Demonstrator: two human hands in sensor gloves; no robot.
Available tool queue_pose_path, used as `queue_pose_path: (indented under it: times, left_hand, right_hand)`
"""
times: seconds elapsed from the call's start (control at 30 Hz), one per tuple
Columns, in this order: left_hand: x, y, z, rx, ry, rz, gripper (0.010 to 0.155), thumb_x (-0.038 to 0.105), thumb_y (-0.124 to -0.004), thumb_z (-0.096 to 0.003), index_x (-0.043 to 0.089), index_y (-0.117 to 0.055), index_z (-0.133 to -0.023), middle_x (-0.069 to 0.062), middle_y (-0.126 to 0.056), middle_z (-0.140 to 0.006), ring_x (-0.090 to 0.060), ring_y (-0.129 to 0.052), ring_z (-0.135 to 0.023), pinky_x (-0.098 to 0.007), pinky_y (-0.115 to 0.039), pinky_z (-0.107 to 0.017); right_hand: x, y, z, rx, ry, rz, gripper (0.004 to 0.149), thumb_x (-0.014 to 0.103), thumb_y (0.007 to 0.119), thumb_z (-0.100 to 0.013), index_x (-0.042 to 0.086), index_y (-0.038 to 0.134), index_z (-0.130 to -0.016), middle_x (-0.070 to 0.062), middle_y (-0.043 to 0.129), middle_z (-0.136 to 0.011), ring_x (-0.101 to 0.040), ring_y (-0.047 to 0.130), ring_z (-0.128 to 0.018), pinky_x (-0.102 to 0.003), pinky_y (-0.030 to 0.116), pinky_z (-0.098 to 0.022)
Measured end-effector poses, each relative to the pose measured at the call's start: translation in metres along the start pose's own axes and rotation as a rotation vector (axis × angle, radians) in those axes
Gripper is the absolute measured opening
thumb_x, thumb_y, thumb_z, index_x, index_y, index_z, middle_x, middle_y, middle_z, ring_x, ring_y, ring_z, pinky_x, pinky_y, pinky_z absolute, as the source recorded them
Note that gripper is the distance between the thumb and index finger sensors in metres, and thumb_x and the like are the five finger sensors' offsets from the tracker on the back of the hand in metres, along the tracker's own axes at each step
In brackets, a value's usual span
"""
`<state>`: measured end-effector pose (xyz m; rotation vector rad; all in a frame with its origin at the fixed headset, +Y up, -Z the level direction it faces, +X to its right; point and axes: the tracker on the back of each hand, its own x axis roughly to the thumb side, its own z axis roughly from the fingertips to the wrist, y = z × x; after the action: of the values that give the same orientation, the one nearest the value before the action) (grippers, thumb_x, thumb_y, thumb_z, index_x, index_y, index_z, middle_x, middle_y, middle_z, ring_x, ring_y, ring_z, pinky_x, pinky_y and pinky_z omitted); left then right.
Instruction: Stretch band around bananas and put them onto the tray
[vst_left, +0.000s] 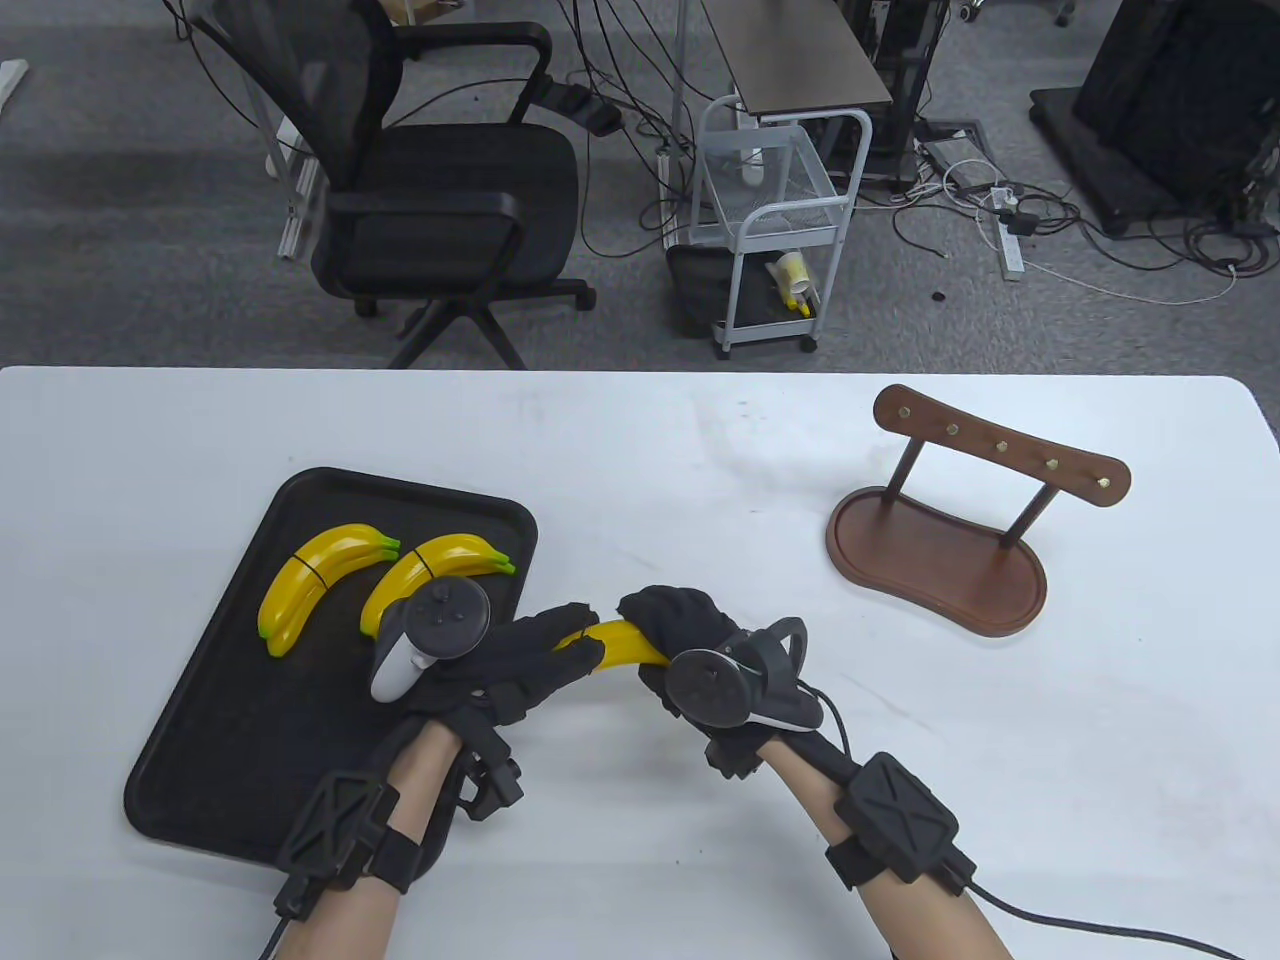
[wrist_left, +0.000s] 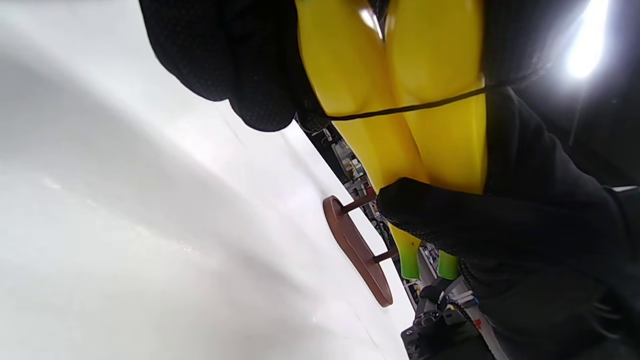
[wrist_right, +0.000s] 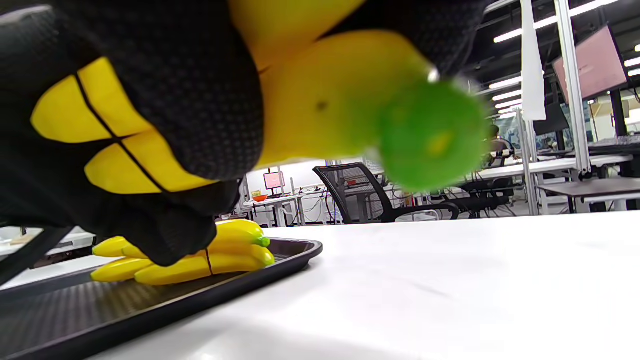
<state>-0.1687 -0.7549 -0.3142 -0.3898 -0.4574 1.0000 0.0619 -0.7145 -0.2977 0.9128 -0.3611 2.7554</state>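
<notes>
**Both gloved hands hold a banded banana pair just off the tray's corner**

Nearest the table's front edge, two bare forearms with strapped sensor packs come in from six o'clock. At the middle of the table the left hand (vst_left: 500, 665) and the right hand (vst_left: 690, 640) meet around a pair of yellow bananas (vst_left: 620, 643), held above the white table (vst_left: 700, 460). The left hand's fingers reach in from about eight o'clock and lie along the fruit's near end; the right hand curls over the other end from four o'clock. From the left wrist view a thin black band (wrist_left: 415, 106) runs across both bananas (wrist_left: 395, 90) side by side, with gloved fingers pinching it at each side, and the green tips point away below. The right wrist view shows the band crossing yellow skin between the fingers, and a blurred green tip (wrist_right: 430, 135) close to the lens.

At nine o'clock from the hands lies the black tray (vst_left: 200, 700), its near right corner just beside the left hand. Two more banded banana pairs rest on it, one (vst_left: 315, 580) toward ten o'clock and another (vst_left: 440, 570) partly behind the left tracker.

Farther off, at two o'clock, a brown wooden stand (vst_left: 940, 560) sits well apart from the hands
</notes>
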Motion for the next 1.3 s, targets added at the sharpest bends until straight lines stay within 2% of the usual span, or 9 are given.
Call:
queue_pose_path:
  times: [0.23, 0.43, 0.6, 0.77, 0.83, 1.03, 1.17, 1.3]
  left_hand:
    - [0.0, 0.003, 0.001, 0.038, 0.012, -0.038, 0.08, 0.062, -0.071, -0.0582, 0.006, -0.056, -0.113, -0.018, -0.077, -0.111, -0.042, -0.084, -0.095, -0.059, -0.065, -0.074]
    - [0.007, 0.008, 0.004, 0.081, -0.007, -0.084, 0.081, 0.064, -0.072, -0.057, 0.009, -0.054, -0.113, -0.016, -0.075, -0.112, -0.04, -0.082, -0.097, -0.058, -0.064, -0.076]
    - [0.014, 0.013, 0.007, 0.106, -0.036, -0.119, 0.08, 0.064, -0.072, -0.0561, 0.011, -0.054, -0.114, -0.014, -0.073, -0.113, -0.038, -0.082, -0.098, -0.056, -0.064, -0.077]
    - [0.019, 0.017, 0.01, 0.133, -0.061, -0.124, 0.081, 0.064, -0.073, -0.0549, 0.013, -0.052, -0.114, -0.012, -0.072, -0.115, -0.038, -0.08, -0.1, -0.055, -0.062, -0.078]
    - [0.02, 0.018, 0.011, 0.141, -0.071, -0.132, 0.08, 0.064, -0.074, -0.0548, 0.015, -0.052, -0.114, -0.011, -0.07, -0.116, -0.037, -0.079, -0.102, -0.055, -0.062, -0.079]
    - [0.024, 0.017, 0.013, 0.167, -0.104, -0.156, 0.08, 0.064, -0.075, -0.0538, 0.019, -0.049, -0.115, -0.007, -0.066, -0.118, -0.034, -0.074, -0.106, -0.053, -0.059, -0.082]
    - [0.026, 0.016, 0.012, 0.158, -0.115, -0.155, 0.08, 0.063, -0.075, -0.0537, 0.02, -0.048, -0.115, -0.005, -0.065, -0.119, -0.034, -0.073, -0.107, -0.052, -0.058, -0.083]
    - [0.025, 0.015, 0.012, 0.151, -0.119, -0.169, 0.079, 0.063, -0.075, -0.0537, 0.021, -0.047, -0.115, -0.005, -0.064, -0.12, -0.033, -0.072, -0.108, -0.052, -0.058, -0.083]
  right_hand:
    - [-0.007, 0.003, 0.0, 0.056, -0.003, -0.081, 0.072, 0.031, 0.09, -0.047, 0.014, 0.054, -0.107, -0.013, 0.065, -0.106, -0.037, 0.077, -0.089, -0.046, 0.079, -0.062]
    - [-0.016, -0.003, -0.001, 0.068, 0.011, -0.187, 0.076, 0.043, 0.085, -0.048, 0.015, 0.05, -0.11, -0.014, 0.061, -0.111, -0.041, 0.071, -0.095, -0.052, 0.074, -0.063]
    - [-0.032, -0.009, -0.001, 0.071, 0.056, -0.356, 0.082, 0.054, 0.08, -0.048, 0.014, 0.047, -0.112, -0.016, 0.057, -0.113, -0.043, 0.068, -0.097, -0.055, 0.071, -0.064]
    - [-0.046, -0.003, -0.001, 0.098, 0.116, -0.631, 0.087, 0.057, 0.078, -0.048, 0.012, 0.042, -0.114, -0.018, 0.053, -0.114, -0.047, 0.064, -0.099, -0.058, 0.069, -0.063]
    - [-0.05, -0.001, -0.001, 0.097, 0.134, -0.672, 0.089, 0.059, 0.078, -0.048, 0.011, 0.041, -0.114, -0.019, 0.052, -0.115, -0.048, 0.064, -0.099, -0.059, 0.069, -0.063]
    - [-0.054, 0.002, -0.001, 0.111, 0.13, -0.719, 0.092, 0.062, 0.076, -0.047, 0.012, 0.039, -0.114, -0.02, 0.051, -0.115, -0.049, 0.068, -0.097, -0.059, 0.07, -0.062]
    - [-0.053, 0.001, 0.0, 0.077, 0.119, -0.748, 0.09, 0.062, 0.076, -0.046, 0.011, 0.043, -0.113, -0.018, 0.056, -0.113, -0.041, 0.077, -0.09, -0.055, 0.075, -0.059]
    - [-0.053, 0.0, 0.0, 0.04, 0.115, -0.755, 0.086, 0.06, 0.078, -0.048, 0.011, 0.047, -0.112, -0.017, 0.061, -0.11, -0.04, 0.081, -0.085, -0.052, 0.077, -0.056]
